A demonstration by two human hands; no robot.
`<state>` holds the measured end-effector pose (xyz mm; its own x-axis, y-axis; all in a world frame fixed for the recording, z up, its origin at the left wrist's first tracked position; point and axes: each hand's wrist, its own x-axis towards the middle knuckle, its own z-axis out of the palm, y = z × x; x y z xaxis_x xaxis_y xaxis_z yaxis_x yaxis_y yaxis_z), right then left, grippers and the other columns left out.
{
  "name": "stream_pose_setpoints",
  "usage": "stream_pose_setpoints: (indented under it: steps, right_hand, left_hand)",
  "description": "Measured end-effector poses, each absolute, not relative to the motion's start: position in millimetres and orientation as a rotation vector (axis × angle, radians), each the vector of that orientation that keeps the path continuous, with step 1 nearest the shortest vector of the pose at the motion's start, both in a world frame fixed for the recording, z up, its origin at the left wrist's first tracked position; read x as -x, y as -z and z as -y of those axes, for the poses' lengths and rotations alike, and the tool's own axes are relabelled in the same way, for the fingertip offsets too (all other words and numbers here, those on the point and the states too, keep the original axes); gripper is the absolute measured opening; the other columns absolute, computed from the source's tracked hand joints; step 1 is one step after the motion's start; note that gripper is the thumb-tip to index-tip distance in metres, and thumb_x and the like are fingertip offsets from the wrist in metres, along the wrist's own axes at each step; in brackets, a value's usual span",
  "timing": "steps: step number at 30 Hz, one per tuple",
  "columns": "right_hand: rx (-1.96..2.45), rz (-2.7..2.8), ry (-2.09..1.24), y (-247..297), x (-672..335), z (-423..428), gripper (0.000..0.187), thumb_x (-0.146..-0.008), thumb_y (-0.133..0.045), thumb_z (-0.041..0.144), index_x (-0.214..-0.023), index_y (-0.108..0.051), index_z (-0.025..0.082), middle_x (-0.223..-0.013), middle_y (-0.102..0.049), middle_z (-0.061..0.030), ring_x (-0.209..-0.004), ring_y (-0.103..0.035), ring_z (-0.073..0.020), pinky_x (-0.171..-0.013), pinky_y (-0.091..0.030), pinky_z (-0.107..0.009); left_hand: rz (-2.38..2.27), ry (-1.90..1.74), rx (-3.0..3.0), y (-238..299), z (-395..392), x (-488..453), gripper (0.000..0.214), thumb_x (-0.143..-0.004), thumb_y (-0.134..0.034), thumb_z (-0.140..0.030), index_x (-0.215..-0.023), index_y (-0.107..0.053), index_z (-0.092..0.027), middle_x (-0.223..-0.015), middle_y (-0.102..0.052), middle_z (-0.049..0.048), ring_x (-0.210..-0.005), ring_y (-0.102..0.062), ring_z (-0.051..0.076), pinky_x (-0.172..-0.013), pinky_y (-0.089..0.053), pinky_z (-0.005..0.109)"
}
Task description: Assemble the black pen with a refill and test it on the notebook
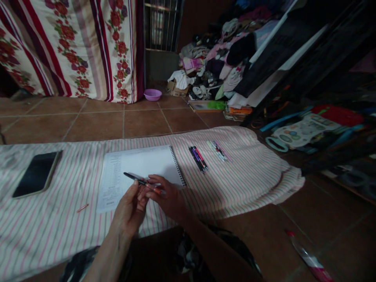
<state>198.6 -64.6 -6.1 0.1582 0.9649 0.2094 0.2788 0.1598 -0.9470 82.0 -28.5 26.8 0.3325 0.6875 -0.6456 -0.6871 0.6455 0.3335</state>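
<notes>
Both my hands meet over the near edge of a spiral notebook (147,162). My left hand (131,207) is closed on a dark pen (131,176) that points up and to the left. The fingers of my right hand (169,197) pinch around an orange-red pen-like piece (158,190) at the pen's near end; whether the two are joined I cannot tell. A printed sheet (110,184) lies at the notebook's left side. Right of the notebook rest a group of dark, purple and red pens (198,158) and a second group of lighter pens (219,152).
A phone (37,174) and a small copper-coloured stick (82,208) lie at left on the striped cloth (241,172). Beyond are tiled floor, a purple basin (152,94), a floral curtain (67,51) and piled clothes (217,58). A clear-and-red package (308,256) lies at lower right.
</notes>
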Motion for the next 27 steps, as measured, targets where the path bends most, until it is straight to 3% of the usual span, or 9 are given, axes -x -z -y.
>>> stream_pose_setpoints:
  steps: [6,11,21,27]
  right_hand:
    - [1.334,1.197,-0.761,3.9,-196.5,65.2,0.041,-0.068,-0.071,0.026,-0.106,-0.056,0.021,-0.099,-0.067,-0.0052,-0.089,-0.064,-0.0177,-0.072,-0.053,-0.028]
    - [1.357,1.132,-0.744,4.7,-193.0,63.2,0.024,-0.072,-0.066,0.024,-0.096,-0.061,0.021,-0.09,-0.066,-0.0027,-0.082,-0.064,-0.0158,-0.066,-0.051,-0.024]
    - [1.152,1.051,-0.776,13.3,-184.7,57.3,0.02,-0.073,-0.065,0.019,-0.092,-0.068,0.025,-0.091,-0.063,-0.0015,-0.087,-0.06,-0.0157,-0.078,-0.049,-0.028]
    - [1.166,0.907,-0.867,13.0,-181.3,56.7,0.018,-0.072,-0.065,0.022,-0.089,-0.069,0.024,-0.096,-0.063,-0.0022,-0.089,-0.059,-0.0164,-0.076,-0.049,-0.027]
  left_hand:
    - [-0.851,-0.912,0.064,-26.2,27.1,-80.9,0.013,-0.087,-0.046,-0.01,-0.083,-0.059,-0.009,-0.073,-0.064,0.0071,-0.059,-0.062,0.01,-0.043,-0.047,0.013]
    - [-0.86,-0.94,0.077,-21.9,27.0,-81.7,0.012,-0.086,-0.048,-0.01,-0.08,-0.058,-0.009,-0.07,-0.064,0.005,-0.058,-0.063,0.009,-0.045,-0.049,0.013]
    - [-0.796,-0.966,0.004,-20.4,34.9,-91.4,0.011,-0.082,-0.053,-0.007,-0.075,-0.061,-0.012,-0.067,-0.063,0.0019,-0.051,-0.056,0.006,-0.05,-0.048,0.014]
    - [-0.813,-0.955,-0.108,-16.3,39.0,-96.1,0.004,-0.077,-0.061,-0.012,-0.073,-0.063,-0.012,-0.066,-0.063,0.0012,-0.053,-0.055,0.006,-0.049,-0.045,0.015]
